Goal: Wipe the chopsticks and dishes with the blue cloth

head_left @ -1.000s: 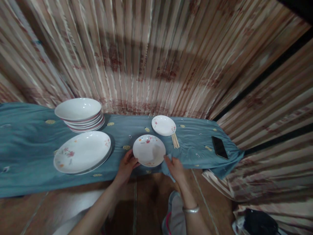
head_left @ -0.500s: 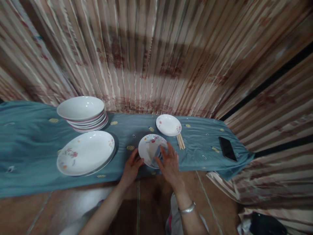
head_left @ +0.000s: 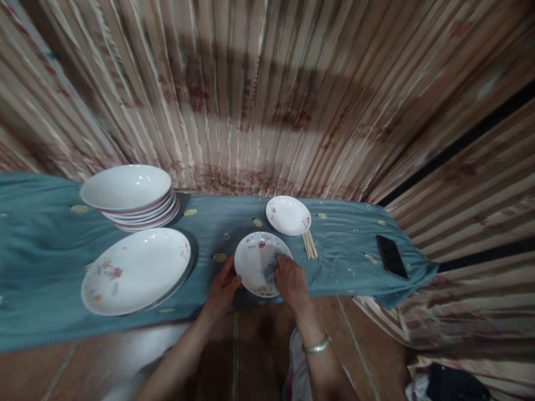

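Note:
A white plate (head_left: 249, 262) with small flowers round its rim sits near the front edge of the table. My left hand (head_left: 223, 284) grips its left rim, thumb near the top edge and the fingers partly hidden at the side. Over the right half of the plate, my right hand (head_left: 291, 280) is closed with its fingers curled. Beside those fingertips shows what looks like a crumpled grey-blue cloth (head_left: 271, 268), dim and blurred against the plate. Just behind lies a smaller-looking flowered plate (head_left: 288, 215), with several wooden chopsticks (head_left: 310, 245) by its front edge.
Large oval plates (head_left: 137, 273) are stacked at the left front. Behind them stands a stack of bowls and plates (head_left: 127, 189). A black phone (head_left: 392, 256) lies at the right on the blue-green tablecloth (head_left: 346, 239). A pleated curtain (head_left: 259, 100) hangs behind the table.
My right hand's fingers, spread over the plate before, are now curled together. The plate shows more fully and sits slightly lower in view. My left hand stays at its left rim.

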Demonstrator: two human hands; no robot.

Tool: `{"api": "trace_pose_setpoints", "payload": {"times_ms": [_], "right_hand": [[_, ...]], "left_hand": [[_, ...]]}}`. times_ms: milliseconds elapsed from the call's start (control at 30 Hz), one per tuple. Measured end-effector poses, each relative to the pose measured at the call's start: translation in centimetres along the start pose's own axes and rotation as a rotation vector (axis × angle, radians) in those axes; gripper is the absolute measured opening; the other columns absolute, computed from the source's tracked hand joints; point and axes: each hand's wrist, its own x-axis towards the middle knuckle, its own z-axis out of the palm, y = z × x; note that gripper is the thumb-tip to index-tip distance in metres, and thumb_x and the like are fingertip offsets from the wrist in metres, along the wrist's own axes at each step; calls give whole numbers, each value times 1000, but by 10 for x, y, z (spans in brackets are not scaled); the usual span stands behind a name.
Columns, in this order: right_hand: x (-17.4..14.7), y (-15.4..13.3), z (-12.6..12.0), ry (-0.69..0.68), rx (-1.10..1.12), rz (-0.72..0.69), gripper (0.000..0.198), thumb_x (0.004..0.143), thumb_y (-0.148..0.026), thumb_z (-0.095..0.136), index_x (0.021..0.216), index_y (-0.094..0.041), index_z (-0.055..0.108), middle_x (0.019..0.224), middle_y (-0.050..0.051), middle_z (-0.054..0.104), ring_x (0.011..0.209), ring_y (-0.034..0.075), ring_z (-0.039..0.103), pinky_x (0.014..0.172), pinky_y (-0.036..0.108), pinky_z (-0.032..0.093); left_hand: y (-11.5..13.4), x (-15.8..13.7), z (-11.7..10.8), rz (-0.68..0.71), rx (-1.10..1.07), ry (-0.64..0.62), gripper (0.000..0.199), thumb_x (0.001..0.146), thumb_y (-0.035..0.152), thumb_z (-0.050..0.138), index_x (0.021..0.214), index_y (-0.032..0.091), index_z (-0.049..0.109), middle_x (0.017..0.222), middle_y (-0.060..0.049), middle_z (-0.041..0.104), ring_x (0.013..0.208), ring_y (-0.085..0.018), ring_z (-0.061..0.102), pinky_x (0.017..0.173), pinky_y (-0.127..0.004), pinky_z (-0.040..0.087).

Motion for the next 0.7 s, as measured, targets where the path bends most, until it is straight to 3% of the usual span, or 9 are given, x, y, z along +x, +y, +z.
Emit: {"api": "trace_pose_setpoints", "payload": {"times_ms": [100,367,567,700], "right_hand": [[14,-2,6,83,33,35,29,89,-11,39,108,-12,60,98,16,67,84,23,64,71,34,51],[40,-5,26,266,326,-63,36,92,-19,35,122,-9,53,112,19,61,106,26,58,90,45,48],[52,-22,30,172,473,-105,42,90,-22,39,129,-9,50,128,19,53,119,26,51,100,43,43],[49,-39,25,70,634,-191,42,89,-23,43,130,-16,51,134,14,51,124,24,47,104,42,38]], "left_hand": [[-2,5,-2,25,69,13,77,59,38,71,130,15,51,129,-15,58,116,-34,54,90,-44,49],[3,8,-4,2,14,-21,69,61,32,70,126,15,55,122,-13,63,113,-34,57,89,-45,49],[10,8,1,-4,-58,-61,61,62,27,68,121,16,59,118,-12,66,111,-33,58,88,-45,50],[11,8,2,17,-66,-57,57,62,25,67,118,17,61,123,-11,63,118,-31,54,96,-44,45]]}}
